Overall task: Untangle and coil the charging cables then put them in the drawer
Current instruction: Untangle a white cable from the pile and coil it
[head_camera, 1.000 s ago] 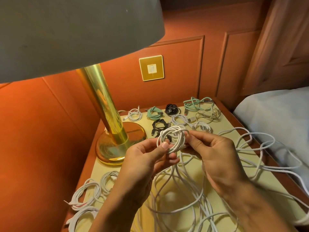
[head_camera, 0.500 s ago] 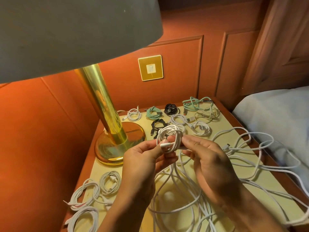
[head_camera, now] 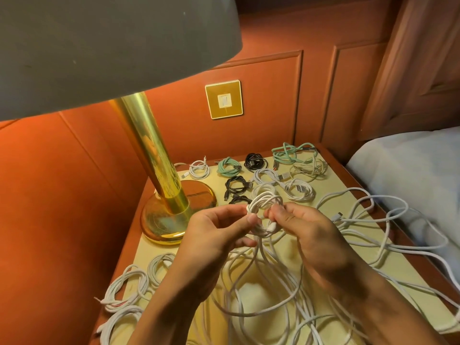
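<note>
Looking from the near edge, the loose white cables (head_camera: 261, 312) lay in a wide tangle on the nightstand (head_camera: 333, 185), and strands rose from it up toward the hands. Above the tangle, the left hand (head_camera: 216, 240) pinched the small white coil (head_camera: 265, 199) between thumb and fingers, and the right hand (head_camera: 316, 240) gripped its other side with curled fingers. Compared with one second before, the hands had come closer together, the coil looked tighter, and the white plug (head_camera: 271, 228) now lay at its lower right, just beside the right fingers. I judged that the winding of this cable was almost finished and the end was being tucked in. Farther back, finished bundles such as the green coil (head_camera: 227, 168) and the black coil (head_camera: 254, 161) waited near the lamp (head_camera: 159, 165). No drawer was in view, so much work remained.
</note>
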Demonstrator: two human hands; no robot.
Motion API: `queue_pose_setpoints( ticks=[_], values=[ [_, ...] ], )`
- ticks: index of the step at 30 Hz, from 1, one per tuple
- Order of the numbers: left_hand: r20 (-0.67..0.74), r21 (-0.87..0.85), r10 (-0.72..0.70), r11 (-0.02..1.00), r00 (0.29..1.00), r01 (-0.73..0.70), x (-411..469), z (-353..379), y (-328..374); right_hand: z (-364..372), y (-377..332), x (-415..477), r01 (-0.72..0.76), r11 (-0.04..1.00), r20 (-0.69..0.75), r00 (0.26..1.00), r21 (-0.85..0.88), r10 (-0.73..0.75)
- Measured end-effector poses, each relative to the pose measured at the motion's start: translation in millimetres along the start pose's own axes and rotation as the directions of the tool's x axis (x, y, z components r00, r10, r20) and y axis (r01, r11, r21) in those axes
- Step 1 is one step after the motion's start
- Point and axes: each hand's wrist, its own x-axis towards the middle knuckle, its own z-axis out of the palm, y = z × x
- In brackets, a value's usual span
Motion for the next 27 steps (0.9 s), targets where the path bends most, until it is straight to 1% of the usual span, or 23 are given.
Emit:
queue_pose_setpoints(
  ticks=[2, 4, 5, 8, 11, 13, 15, 16, 18, 20, 24, 27],
  values=[
    [-0.001, 0.043, 0.028, 0.999, 1.0, -0.028, -0.7, 0.6, -0.5, 2.5, -3.0, -1.5, 0.003, 1.0, 0.092, 0.996, 0.012, -0.005],
    [-0.005, 0.051, 0.071, 0.996, 0.997, -0.071, -0.9, 1.1, -0.4, 7.3, -6.5, -3.9, 0.015, 1.0, 0.198, 0.98, -0.021, -0.011],
    [-0.014, 0.048, 0.089, 0.995, 0.996, -0.089, -0.8, 0.9, -0.5, 9.9, -6.4, -4.2, 0.029, 0.998, 0.206, 0.978, -0.053, -0.017],
    [-0.074, 0.073, 0.133, 0.989, 0.988, -0.128, 1.5, -0.1, -0.9, 10.7, 3.3, -0.5, 0.047, 0.983, 0.074, 0.997, -0.176, -0.035],
    [-0.11, 0.1, 0.154, 0.985, 0.982, -0.143, 3.1, 1.0, -3.6, 9.4, 12.3, 1.4, 0.05, 0.964, -0.096, 0.992, -0.26, -0.077],
    [-0.102, 0.137, 0.162, 0.98, 0.982, -0.147, 3.6, 4.1, -6.6, 6.3, 16.4, 0.8, 0.085, 0.926, -0.201, 0.965, -0.368, -0.169],
    [-0.094, 0.162, 0.169, 0.975, 0.981, -0.152, 3.2, 8.6, -9.4, 3.6, 17.0, -0.3, 0.107, 0.881, -0.302, 0.915, -0.461, -0.269],
    [-0.097, 0.17, 0.173, 0.973, 0.98, -0.155, 3.0, 10.8, -10.1, 2.1, 16.5, -0.7, 0.12, 0.872, -0.34, 0.889, -0.474, -0.306],
    [-0.103, 0.189, 0.19, 0.967, 0.976, -0.168, 2.9, 14.1, -11.3, 0.3, 14.2, -1.5, 0.149, 0.855, -0.376, 0.851, -0.497, -0.367],
    [-0.1, 0.222, 0.204, 0.959, 0.974, -0.178, 4.1, 16.0, -12.9, -2.0, 11.8, -2.2, 0.147, 0.822, -0.381, 0.832, -0.55, -0.403],
    [-0.062, 0.363, 0.211, 0.915, 0.976, -0.175, 8.8, 18.9, -16.3, -18.2, 2.5, -1.1, 0.067, 0.775, -0.366, 0.854, -0.629, -0.37],
    [-0.024, 0.519, 0.259, 0.829, 0.966, -0.209, 12.5, 21.9, -19.3, -44.2, -9.9, 4.6, 0.012, 0.776, -0.389, 0.861, -0.63, -0.329]
  ],
)
